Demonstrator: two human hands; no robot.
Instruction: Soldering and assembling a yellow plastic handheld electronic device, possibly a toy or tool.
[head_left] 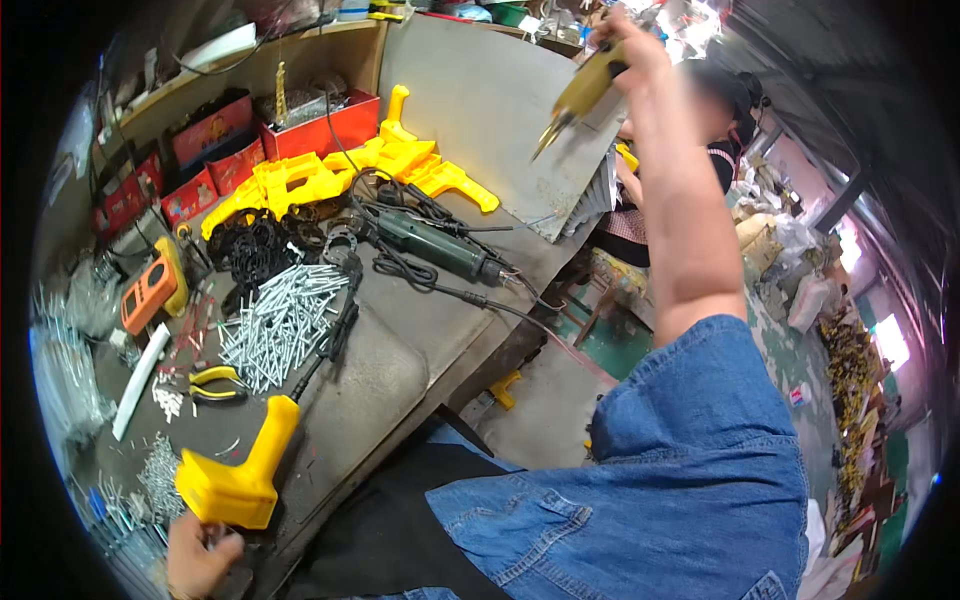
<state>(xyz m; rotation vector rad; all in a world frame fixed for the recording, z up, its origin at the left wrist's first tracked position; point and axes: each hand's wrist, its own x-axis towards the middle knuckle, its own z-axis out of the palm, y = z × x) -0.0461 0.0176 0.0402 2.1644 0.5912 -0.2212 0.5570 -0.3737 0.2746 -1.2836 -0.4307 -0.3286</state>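
Nearest, at the lower left edge, the left hand (200, 560) is closed around the base of a yellow plastic housing (240, 470), shaped like a tool handle, and holds it at the near edge of the surface (400, 330). Just beyond it lie yellow-handled pliers (215, 383), a pile of grey metal pins (280, 320) and an orange meter (150, 290). Farther on there is a heap of black plastic rings (255, 245), a green power tool (435, 243) with its black cable, and a row of yellow housing shells (340, 170) in front of red boxes (320, 125).

The right hand (625, 45) is raised high, far from the surface, with the fingers wrapped around a yellow-handled tool (580, 95) whose pointed tip looks downward. Another person (690, 150) sits behind this arm.

I think the risk is in the raised tool: its tip swings near the other person, and a slip could hit them. Also, the housing stands at the surface edge and may fall if the grip loosens.
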